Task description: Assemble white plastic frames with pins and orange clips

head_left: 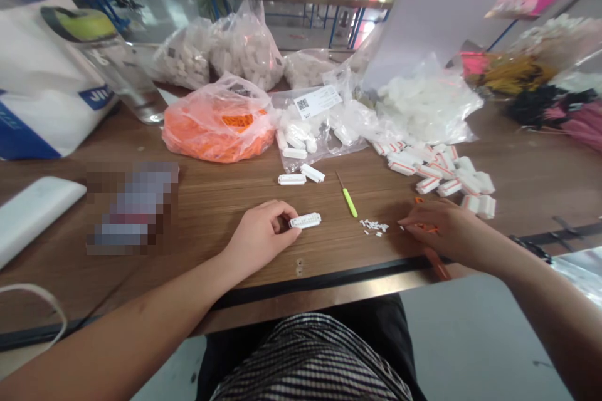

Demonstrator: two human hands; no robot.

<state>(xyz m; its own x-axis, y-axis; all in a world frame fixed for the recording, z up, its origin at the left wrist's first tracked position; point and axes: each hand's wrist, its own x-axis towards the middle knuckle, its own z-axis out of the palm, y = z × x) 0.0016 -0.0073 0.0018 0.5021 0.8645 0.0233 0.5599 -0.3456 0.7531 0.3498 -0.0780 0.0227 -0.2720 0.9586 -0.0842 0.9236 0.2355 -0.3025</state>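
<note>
Gripping a white plastic strip (pixel 305 220) in left fingers (pixel 286 215).

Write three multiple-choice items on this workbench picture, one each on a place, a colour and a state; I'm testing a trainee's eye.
1. Where does the slim green-handled pick lie?
A. On the brown wooden table, between the hands
B. Inside a clear plastic bag
C. On the floor

2. What colour are the stripes on the heaped white plastic blocks?
A. Blue
B. Orange-red
C. Green

3. What is the left hand doing?
A. Lying flat and empty
B. Pinching the end of a white ribbed plastic strip
C. Holding the pick

1: A, it rests on the bare wood.
2: B, orange-red lines run along the blocks.
3: B, the strip sits in its grip.
</note>
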